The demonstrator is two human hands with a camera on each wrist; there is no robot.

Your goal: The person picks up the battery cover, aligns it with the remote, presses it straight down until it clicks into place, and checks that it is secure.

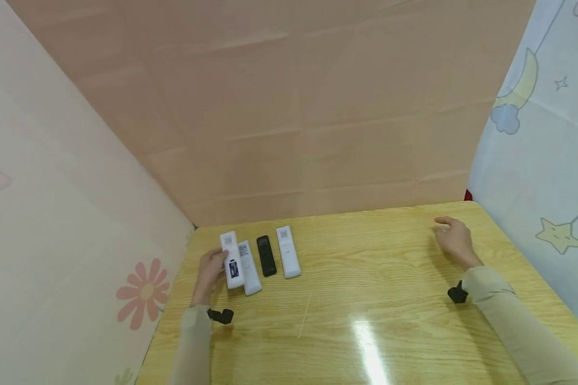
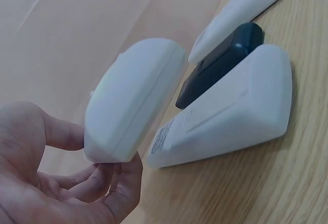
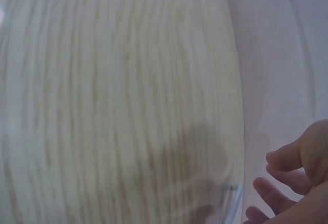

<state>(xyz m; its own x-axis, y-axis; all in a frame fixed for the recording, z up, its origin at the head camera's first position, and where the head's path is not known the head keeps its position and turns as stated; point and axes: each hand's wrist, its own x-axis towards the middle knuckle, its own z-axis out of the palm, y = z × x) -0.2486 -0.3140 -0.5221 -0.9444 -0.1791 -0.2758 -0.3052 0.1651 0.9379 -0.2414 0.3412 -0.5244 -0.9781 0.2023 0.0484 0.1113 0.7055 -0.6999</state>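
Note:
My left hand grips a white remote control by its side, thumb on one face and fingers beneath. A dark rectangular patch with pale marks shows on the remote's upward face. In the left wrist view this held remote is raised off the table and tilted. Just right of it lies a second white remote, partly overlapped in the head view. Beyond that are a black remote and a third white remote. Far to the right, my right hand hovers over the table, fingers loosely bent, holding nothing.
The wooden table meets a brown backdrop at its back edge. Patterned cloth walls stand at the left and right. A thin pale object, unclear in kind, shows at the table edge in the right wrist view.

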